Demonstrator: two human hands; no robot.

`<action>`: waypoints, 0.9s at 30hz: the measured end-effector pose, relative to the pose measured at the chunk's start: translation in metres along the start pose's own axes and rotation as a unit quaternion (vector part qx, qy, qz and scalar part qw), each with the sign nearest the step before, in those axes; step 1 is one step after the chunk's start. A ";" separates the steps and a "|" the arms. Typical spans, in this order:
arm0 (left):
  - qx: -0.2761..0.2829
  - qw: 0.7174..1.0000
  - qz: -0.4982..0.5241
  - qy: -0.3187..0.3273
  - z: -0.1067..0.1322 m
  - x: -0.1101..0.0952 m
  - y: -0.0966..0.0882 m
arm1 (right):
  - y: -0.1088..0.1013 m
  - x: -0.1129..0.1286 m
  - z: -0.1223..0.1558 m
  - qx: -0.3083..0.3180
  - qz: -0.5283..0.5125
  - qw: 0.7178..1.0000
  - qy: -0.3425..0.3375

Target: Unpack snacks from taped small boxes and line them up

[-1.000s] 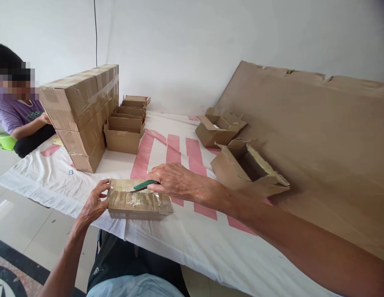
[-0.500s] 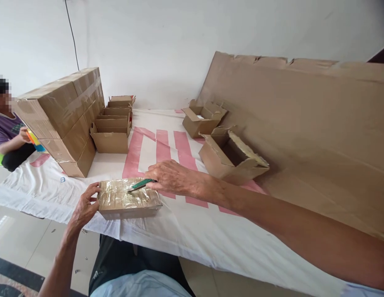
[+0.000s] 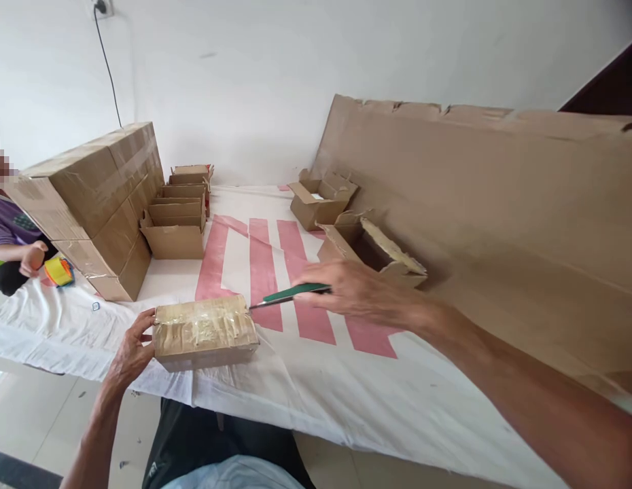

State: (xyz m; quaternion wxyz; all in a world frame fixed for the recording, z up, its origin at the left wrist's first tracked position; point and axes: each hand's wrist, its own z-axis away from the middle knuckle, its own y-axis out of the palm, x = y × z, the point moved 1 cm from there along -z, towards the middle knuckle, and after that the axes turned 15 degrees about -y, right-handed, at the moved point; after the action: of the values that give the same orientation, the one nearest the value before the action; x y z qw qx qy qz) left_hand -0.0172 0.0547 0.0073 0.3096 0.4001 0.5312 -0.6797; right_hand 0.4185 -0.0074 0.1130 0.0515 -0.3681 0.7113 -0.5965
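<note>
A taped cardboard box (image 3: pixel 206 333) lies near the front edge of the cloth-covered table, clear tape shining along its top. My left hand (image 3: pixel 131 350) grips its left end, fingers at the back corner and thumb at the side. In my right hand (image 3: pixel 351 288) is a green-handled utility knife (image 3: pixel 295 292), held with the blade pointing left. The blade tip is close to the box's right end; whether it touches, I cannot tell.
Taped cartons (image 3: pixel 99 197) are stacked at the left, beside a row of open boxes (image 3: pixel 176 238). Two open boxes (image 3: pixel 321 210) stand at the right before a large cardboard sheet (image 3: pixel 474 224). Another person's hand (image 3: pixel 33 258) shows at far left, near a yellow object (image 3: pixel 58 272).
My right hand and the utility knife have moved right, from over the box top to beyond its right end. My left hand still grips the left end.
</note>
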 end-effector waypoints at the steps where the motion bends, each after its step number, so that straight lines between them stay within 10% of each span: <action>1: 0.000 1.000 -0.003 0.001 0.000 0.001 0.000 | 0.005 -0.006 0.014 -0.032 -0.027 0.999 0.028; 7: 0.009 1.000 0.001 0.004 -0.001 0.009 -0.001 | 0.125 -0.034 0.095 -0.221 -0.060 0.962 0.150; 13: 0.048 0.998 -0.002 0.033 -0.002 0.006 -0.004 | 0.225 -0.043 0.146 -0.255 0.098 0.943 0.189; 21: 0.135 0.990 0.024 0.020 0.002 0.006 -0.015 | 0.228 -0.038 0.134 -0.280 0.162 0.923 0.207; 27: 0.144 0.987 -0.062 0.022 0.005 0.002 -0.019 | 0.207 -0.002 0.075 -0.342 -0.072 0.923 0.164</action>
State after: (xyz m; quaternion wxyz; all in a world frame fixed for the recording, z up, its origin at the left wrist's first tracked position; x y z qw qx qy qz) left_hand -0.0359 0.0541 0.0150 0.1941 0.4215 0.4580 -0.7582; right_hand 0.3627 -0.0637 -0.0923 -0.2375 -0.3105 0.8423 -0.3711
